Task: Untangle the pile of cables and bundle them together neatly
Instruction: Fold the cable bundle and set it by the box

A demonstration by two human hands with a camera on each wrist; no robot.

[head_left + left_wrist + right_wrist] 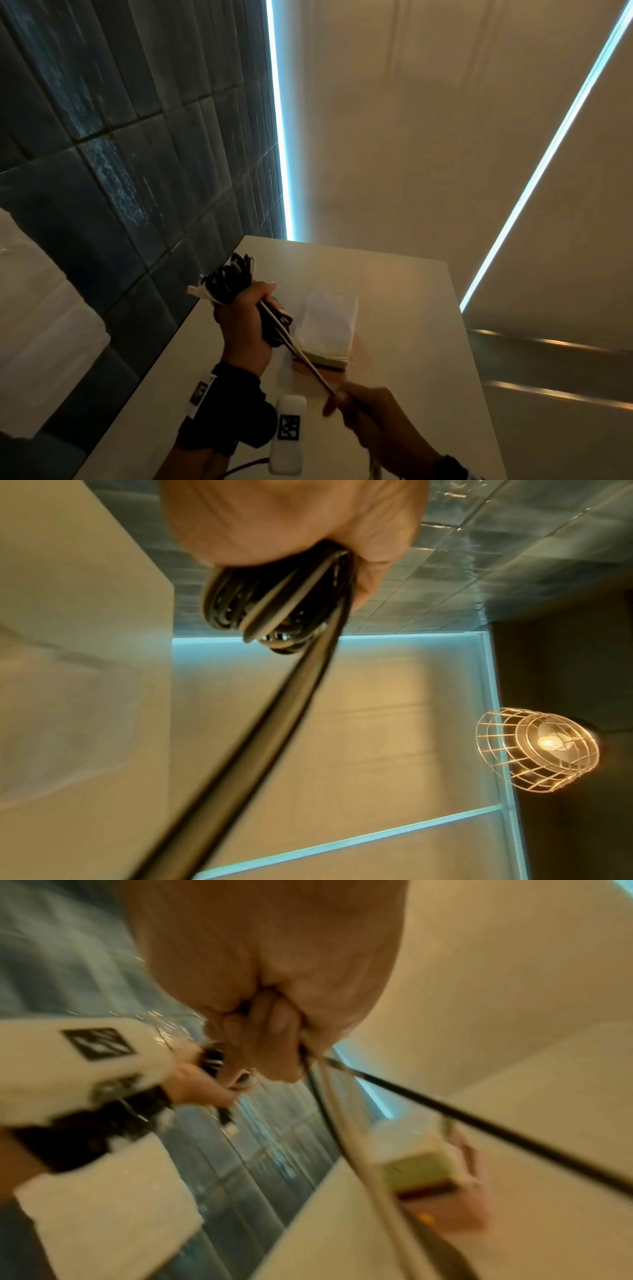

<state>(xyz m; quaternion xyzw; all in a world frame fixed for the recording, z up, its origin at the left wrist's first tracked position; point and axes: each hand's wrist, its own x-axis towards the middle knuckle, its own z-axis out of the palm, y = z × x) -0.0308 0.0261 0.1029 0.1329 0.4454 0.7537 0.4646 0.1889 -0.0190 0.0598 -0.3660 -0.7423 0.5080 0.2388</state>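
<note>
Cable bundle (228, 281): a coil of mostly black loops with some pale strands, held up above the left side of the table (394, 291), not touching it. Loops stick out past the fist at the far end; a second clump hangs below the hand.

Left hand (245, 318): grip wrapped tight round the middle of the coil, fingers curled right over it. From the left wrist view the loops (260, 607) bulge out under the palm.

Two strands (294, 346), one black and one pale, run taut from the coil, near and rightward, to the right hand (370, 407). That hand is blurred; its grip is curled with the strands pinched between thumb and fingers, as the right wrist view shows at the fingertips (274, 1015). The black strand (479, 1123) runs on past the hand in that view.

Table: pale, set against a dark tiled wall (120, 154) on the left. Under the taut strands lies a stack of white paper napkins (327, 322) in a low holder, well clear of the coil.

Both wrists wear black straps; a white marked block (289, 431) sits on the left one. A caged lamp (537, 750) glows overhead.
</note>
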